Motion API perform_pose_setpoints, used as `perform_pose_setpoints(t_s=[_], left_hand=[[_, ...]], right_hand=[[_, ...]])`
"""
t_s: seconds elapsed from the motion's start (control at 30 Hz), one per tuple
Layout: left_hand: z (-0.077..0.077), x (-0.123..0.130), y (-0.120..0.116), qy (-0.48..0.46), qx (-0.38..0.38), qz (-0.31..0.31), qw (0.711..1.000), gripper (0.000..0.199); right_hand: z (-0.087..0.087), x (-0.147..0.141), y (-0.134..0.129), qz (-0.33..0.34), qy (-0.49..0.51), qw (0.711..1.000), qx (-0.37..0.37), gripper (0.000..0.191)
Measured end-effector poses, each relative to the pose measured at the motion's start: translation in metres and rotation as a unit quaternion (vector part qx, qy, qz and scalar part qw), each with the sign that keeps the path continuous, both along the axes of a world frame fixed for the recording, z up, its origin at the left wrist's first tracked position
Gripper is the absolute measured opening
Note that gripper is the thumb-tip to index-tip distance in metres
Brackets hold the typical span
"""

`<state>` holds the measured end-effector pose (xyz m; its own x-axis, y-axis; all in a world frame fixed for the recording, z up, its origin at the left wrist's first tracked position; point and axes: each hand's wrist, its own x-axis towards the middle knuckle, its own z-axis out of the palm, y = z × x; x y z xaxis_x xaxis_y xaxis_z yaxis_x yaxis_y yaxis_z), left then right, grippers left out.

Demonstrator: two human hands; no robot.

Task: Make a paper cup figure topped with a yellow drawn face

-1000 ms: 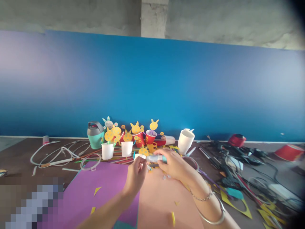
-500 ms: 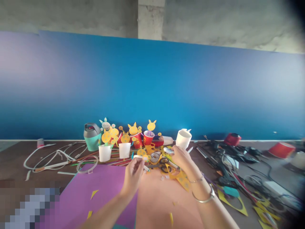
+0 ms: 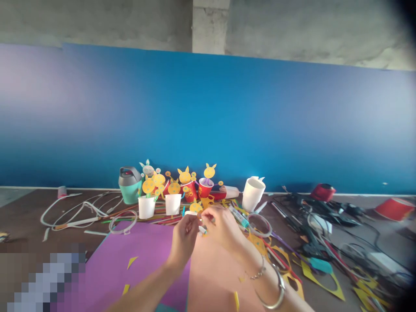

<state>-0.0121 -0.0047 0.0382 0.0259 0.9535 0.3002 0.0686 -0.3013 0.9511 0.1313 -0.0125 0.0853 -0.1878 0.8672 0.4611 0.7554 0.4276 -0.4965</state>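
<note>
My left hand (image 3: 185, 236) is closed in a pinch over the seam between the purple sheet (image 3: 146, 255) and the peach sheet (image 3: 214, 268). Its fingertips meet those of my right hand (image 3: 222, 223), which is also pinched. What they hold is small and mostly hidden. Just behind the fingertips show a white piece (image 3: 191, 213) and a yellow paper animal face (image 3: 195, 206). A small white tube-like piece (image 3: 203, 230) with a teal end appears under the fingers.
Behind stand white paper cups (image 3: 147, 207), a red cup (image 3: 206, 188) with a yellow paper figure, and stacked white cups (image 3: 253, 194). A teal bottle (image 3: 130, 190) is at left. Tape roll (image 3: 260, 225), black cables (image 3: 344, 212) and yellow scraps (image 3: 325, 279) lie right.
My right hand has moved left and nearer, from beside the stacked white cups to my left hand's fingertips. My left hand has stayed almost in place. The view has shifted slightly.
</note>
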Motion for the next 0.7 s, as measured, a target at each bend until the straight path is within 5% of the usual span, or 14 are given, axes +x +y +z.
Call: perform_pose_setpoints(t_s=[0.2,0.7], left_hand=[[-0.004,0.0,-0.001,0.007,0.02,-0.01,1.0,0.018],[-0.019,-0.003,0.004,0.103,0.044,-0.02,0.994,0.015]], right_hand=[[-0.01,-0.009,-0.003,-0.046,-0.036,0.997,0.041,0.015],[-0.003,0.0,0.002,0.018,-0.069,0.997,0.01,0.018]])
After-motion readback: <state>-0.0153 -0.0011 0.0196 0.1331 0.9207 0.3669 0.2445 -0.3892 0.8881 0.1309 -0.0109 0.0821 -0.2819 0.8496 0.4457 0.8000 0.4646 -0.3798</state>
